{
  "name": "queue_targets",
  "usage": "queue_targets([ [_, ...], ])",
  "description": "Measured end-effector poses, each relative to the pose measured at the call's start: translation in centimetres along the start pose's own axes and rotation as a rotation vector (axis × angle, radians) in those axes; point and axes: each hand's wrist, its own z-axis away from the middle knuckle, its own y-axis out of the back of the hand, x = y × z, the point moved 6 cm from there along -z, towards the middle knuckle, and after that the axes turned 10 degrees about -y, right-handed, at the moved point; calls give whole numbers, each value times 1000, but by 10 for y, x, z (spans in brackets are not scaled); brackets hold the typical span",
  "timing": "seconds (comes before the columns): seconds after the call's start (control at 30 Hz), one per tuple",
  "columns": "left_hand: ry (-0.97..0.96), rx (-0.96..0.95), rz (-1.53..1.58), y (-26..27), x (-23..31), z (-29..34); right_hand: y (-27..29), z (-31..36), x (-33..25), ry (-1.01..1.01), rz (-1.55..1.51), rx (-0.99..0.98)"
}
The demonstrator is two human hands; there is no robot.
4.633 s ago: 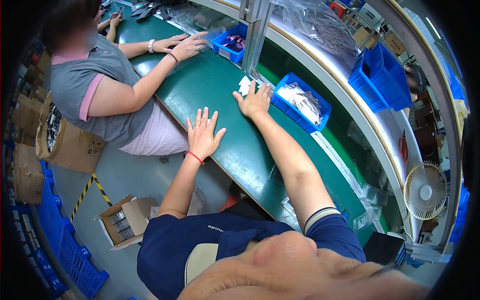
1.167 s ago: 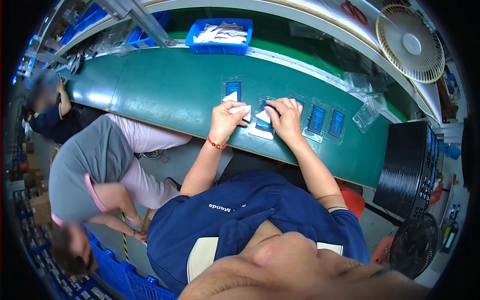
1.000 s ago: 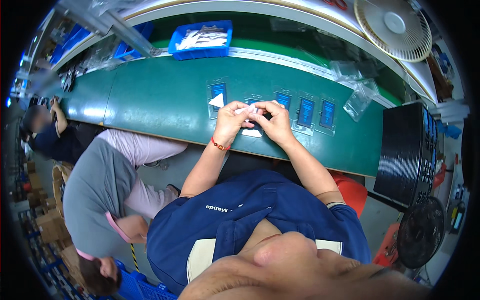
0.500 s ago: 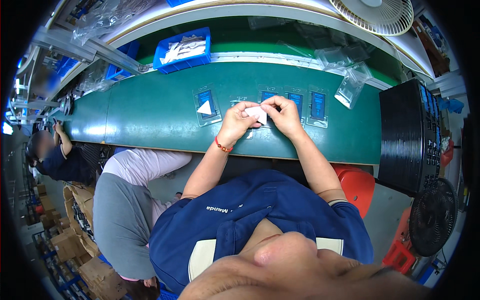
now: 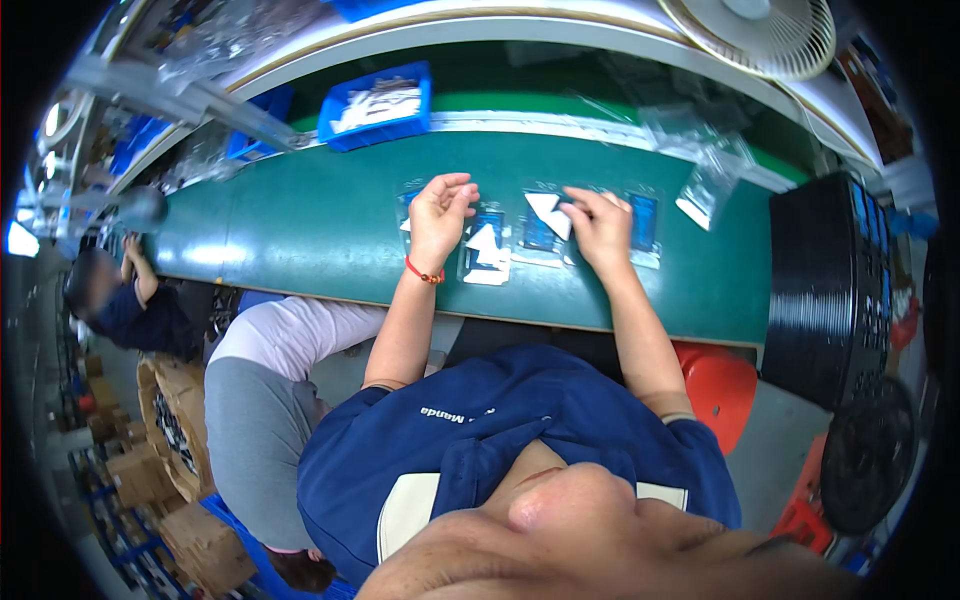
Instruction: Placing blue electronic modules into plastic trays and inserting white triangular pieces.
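My left hand [image 5: 440, 218] is raised over the leftmost clear plastic package, partly covering it. Its fingers are loosely bent and apart, with nothing seen in them. Just right of it, a white triangular paper piece [image 5: 484, 240] lies on a clear package with a dark blue insert [image 5: 490, 220]. My right hand [image 5: 603, 228] has thumb and forefinger at the edge of white folded paper [image 5: 548, 212], over the neighbouring blue package [image 5: 540, 238]. Motion blur softens the fingertips. Another blue package [image 5: 643, 222] lies right of this hand.
A blue bin [image 5: 375, 132] of white papers stands at the back of the green table [image 5: 300, 225]. Empty clear packages [image 5: 706, 185] lie at the back right. Black stacked trays [image 5: 815, 285] bound the right end. A co-worker [image 5: 265, 390] sits close on my left.
My hands have parted: the left moved left, the right slightly right. A white piece now lies on the second package, and white paper is now over the third. The whole view has shifted slightly.
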Motion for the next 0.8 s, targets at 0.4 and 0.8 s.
queue_targets([
  [0.4, -246, 218, -1208, 137, 13, -161, 45, 8, 14, 65, 300, 195],
  [0.8, -332, 441, -1177, 142, 7, -157, 53, 12, 12, 81, 254, 249],
])
